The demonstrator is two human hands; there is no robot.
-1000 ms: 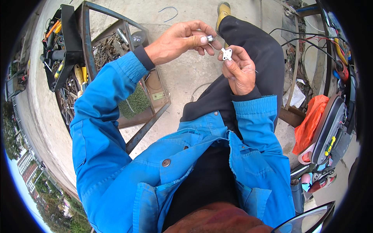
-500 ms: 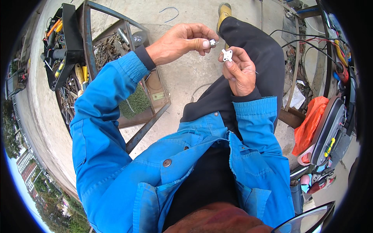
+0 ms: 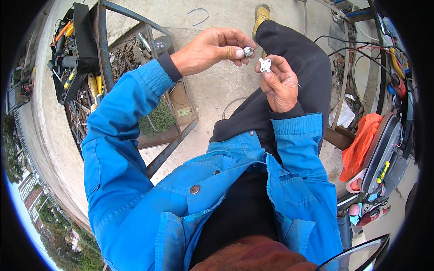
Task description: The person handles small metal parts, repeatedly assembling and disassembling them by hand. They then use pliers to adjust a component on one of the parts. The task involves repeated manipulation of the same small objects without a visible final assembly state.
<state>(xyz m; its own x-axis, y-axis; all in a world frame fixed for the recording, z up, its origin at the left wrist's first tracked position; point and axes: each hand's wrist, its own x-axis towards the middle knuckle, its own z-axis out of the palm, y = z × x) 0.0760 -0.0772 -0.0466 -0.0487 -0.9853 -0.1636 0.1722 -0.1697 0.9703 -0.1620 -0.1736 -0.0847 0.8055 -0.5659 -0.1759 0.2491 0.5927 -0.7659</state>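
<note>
Compared with a second ago, the small, shiny, metal-looking piece (image 3: 248,52) sits turned, pinched by the left hand (image 3: 209,49) between thumb and finger; its details are too small to read. Just beside it, the right hand (image 3: 279,86) clamps a flat, lobed white plate (image 3: 265,65) with dark holes, partly thumb-covered; a thin wire (image 3: 291,81) protrudes.

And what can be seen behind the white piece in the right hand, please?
Fingers of the right hand lie behind the white piece; the dark trouser leg is behind the hand. The piece's covered rear face cannot be seen.
</note>
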